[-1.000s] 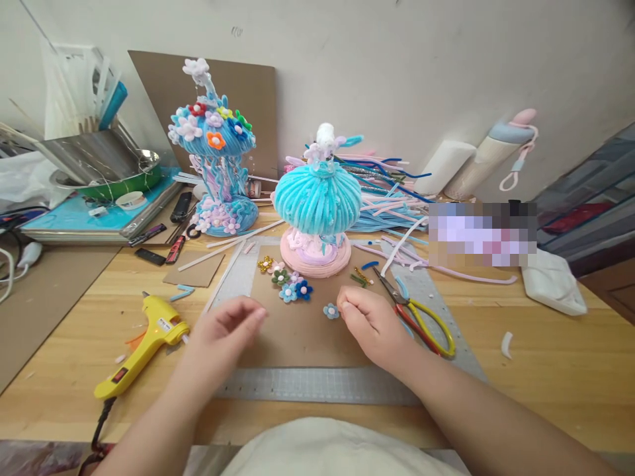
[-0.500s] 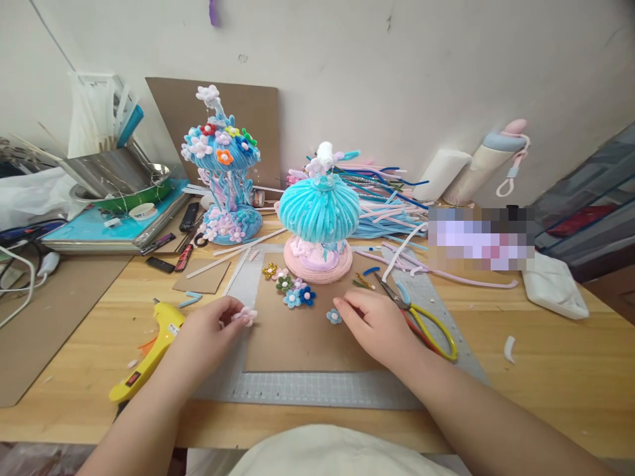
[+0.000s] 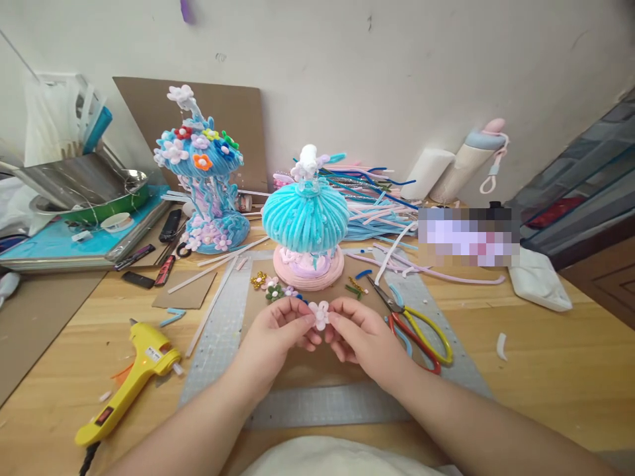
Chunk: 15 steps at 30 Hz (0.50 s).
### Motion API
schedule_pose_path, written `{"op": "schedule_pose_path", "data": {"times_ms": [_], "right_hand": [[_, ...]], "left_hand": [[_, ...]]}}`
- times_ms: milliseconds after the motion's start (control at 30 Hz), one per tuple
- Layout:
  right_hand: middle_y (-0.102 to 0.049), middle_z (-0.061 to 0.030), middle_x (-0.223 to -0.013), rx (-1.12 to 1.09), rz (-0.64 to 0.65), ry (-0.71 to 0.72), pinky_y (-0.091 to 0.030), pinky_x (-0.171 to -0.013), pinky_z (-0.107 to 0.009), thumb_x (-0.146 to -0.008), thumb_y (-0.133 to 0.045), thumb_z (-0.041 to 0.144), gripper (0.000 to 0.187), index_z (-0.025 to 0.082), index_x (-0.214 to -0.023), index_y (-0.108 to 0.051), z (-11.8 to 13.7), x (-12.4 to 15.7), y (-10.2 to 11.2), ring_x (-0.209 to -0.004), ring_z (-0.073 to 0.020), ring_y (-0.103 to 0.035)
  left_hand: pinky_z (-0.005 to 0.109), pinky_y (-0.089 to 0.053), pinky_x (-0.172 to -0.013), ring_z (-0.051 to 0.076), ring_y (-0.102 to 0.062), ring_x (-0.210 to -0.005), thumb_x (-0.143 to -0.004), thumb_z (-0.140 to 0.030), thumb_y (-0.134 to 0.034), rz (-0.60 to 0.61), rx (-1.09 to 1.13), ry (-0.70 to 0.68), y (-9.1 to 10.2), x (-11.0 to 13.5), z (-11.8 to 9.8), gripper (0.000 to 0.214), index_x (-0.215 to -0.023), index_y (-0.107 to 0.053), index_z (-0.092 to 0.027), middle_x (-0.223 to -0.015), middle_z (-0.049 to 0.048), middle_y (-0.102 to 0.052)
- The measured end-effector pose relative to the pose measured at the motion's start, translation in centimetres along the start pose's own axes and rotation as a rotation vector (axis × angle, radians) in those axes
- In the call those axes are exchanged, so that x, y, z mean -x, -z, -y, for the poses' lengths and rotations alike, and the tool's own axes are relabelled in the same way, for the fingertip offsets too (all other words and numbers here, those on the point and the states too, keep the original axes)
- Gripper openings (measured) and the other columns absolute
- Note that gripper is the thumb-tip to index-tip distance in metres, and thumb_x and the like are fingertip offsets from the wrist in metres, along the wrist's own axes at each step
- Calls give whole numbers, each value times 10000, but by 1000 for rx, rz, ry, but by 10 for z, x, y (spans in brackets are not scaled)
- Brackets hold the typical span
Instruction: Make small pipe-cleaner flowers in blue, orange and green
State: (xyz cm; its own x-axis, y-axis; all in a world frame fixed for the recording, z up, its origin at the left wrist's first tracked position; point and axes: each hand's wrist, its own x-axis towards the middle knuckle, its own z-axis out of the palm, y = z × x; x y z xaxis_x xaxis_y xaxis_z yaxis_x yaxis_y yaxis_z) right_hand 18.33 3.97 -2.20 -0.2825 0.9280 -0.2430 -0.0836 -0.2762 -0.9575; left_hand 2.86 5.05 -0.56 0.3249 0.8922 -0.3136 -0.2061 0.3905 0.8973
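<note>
A pale pink pipe-cleaner flower is pinched from both sides, above the brown cardboard sheet. My left hand closes thumb and fingers on its left petals. On the opposite edge, my right hand grips it the same way. Just beyond, a turquoise domed pipe-cleaner lamp shape stands on a round pink base. Several small flowers, among them a gold one and a green one, lie by that base, partly hidden behind my left hand.
Left lies a yellow glue gun; right, scissors with red and yellow handles. A blue flower-covered piece stands at the back left. Pipe cleaners are heaped behind. A grey cutting mat lies under the cardboard.
Both hands have come together in the middle. The pink flower has moved right with my left hand, and my right hand has taken hold of it too. The view has shifted slightly.
</note>
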Motion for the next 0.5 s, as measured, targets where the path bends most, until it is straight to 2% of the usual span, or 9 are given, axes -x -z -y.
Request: {"op": "schedule_pose_path", "data": {"times_ms": [67,133,300,500], "right_hand": [[-534,45,-611,-17,-15,-71,-233,-368,-154,-834,-485,397,226,174,-794,-483,0,-3,1,-382,-39,-413],[-527,48,-593,-11,-10,-85,-227,-363,-152,-836,-474,387,225,172,-771,-482,-1,-3,1,-371,-36,-408],[-504,56,-579,127,-4,50,-294,-391,-174,-841,-491,356,204,174,-750,-487,-4,-1,0,-394,-48,-406],[-500,34,-647,248,44,145,-340,-435,-192,-877,-470,374,216,174,-797,-493,-12,2,0,-463,-66,-438]], "left_hand": [[241,-459,-587,121,-597,-602,-729,-277,-669,11,15,5,2,2,2,197,-772,-535,-139,-706,32,-644],[234,-453,-573,119,-598,-592,-728,-280,-672,-2,8,-3,3,4,3,210,-782,-519,-147,-722,31,-646],[211,-424,-498,104,-557,-549,-684,-338,-710,34,-32,2,5,6,8,316,-852,-502,-169,-719,3,-616],[195,-412,-521,91,-512,-582,-721,-332,-679,3,-183,-80,9,4,19,223,-800,-587,-145,-682,-6,-592]]}}
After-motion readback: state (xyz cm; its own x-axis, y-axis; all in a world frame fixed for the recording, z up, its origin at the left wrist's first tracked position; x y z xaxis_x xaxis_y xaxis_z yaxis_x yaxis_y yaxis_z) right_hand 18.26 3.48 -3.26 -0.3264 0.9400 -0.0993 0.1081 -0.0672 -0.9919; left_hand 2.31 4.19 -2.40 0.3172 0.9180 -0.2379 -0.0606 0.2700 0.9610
